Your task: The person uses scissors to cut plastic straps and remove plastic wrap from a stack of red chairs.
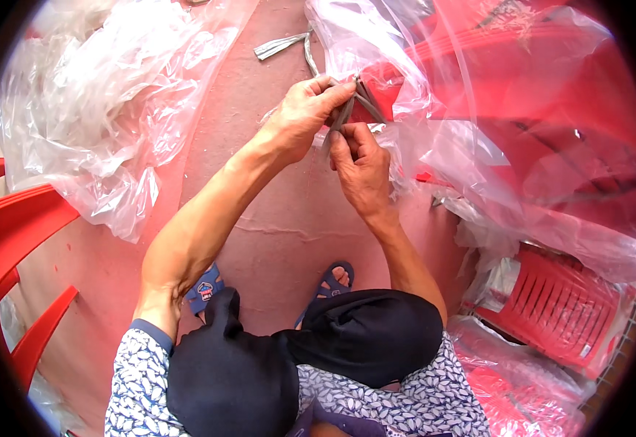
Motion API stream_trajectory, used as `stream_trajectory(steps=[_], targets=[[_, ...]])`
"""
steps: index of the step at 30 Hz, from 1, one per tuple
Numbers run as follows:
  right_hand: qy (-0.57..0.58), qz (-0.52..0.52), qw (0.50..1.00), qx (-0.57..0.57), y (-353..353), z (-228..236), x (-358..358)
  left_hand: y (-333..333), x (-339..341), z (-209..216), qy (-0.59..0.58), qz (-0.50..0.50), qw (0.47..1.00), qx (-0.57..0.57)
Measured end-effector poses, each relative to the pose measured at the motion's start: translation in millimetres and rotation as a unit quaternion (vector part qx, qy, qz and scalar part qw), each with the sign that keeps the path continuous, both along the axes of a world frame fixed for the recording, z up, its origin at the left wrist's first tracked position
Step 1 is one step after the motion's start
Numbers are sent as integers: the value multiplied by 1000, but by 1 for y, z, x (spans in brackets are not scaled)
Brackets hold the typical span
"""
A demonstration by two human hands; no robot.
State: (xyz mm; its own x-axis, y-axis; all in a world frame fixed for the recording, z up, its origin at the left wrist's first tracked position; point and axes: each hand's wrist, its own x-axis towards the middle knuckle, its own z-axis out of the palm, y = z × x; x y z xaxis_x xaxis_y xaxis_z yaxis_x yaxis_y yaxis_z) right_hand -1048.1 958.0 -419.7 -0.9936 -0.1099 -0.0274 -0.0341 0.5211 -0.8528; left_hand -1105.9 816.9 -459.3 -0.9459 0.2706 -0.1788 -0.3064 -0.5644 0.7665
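Note:
My left hand and my right hand meet over a grey plastic strap tied around red plastic chairs wrapped in clear film. The left hand's fingers pinch the strap from above. The right hand's thumb and fingers grip the strap's lower end just below. The strap's knot is partly hidden by my fingers.
A heap of loose clear plastic film lies on the pinkish floor at left. Cut grey strap pieces lie farther ahead. Bare red chairs stand at left, more wrapped red chairs at right. My knees and blue sandals are below.

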Motion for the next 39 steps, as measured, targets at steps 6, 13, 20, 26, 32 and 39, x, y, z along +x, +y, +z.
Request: stream_trajectory(steps=[6,13,20,26,32,39], targets=[[-73,-80,988,-113,10,7,-6,-1,-3,7,21,-12,999,22],[-202,-163,859,-440,-9,15,-8,-11,8,2,120,7,989,-88],[-134,-149,887,-416,-37,15,-4,-20,14,9,79,-47,992,-91],[-144,-104,913,-368,-30,6,-9,-49,58,-6,106,36,933,-342],[-128,-110,921,-350,-39,3,-6,-101,205,-66,104,-25,665,-739],[-66,-132,935,-322,-39,-9,10,-107,237,-83,141,-30,638,-756]])
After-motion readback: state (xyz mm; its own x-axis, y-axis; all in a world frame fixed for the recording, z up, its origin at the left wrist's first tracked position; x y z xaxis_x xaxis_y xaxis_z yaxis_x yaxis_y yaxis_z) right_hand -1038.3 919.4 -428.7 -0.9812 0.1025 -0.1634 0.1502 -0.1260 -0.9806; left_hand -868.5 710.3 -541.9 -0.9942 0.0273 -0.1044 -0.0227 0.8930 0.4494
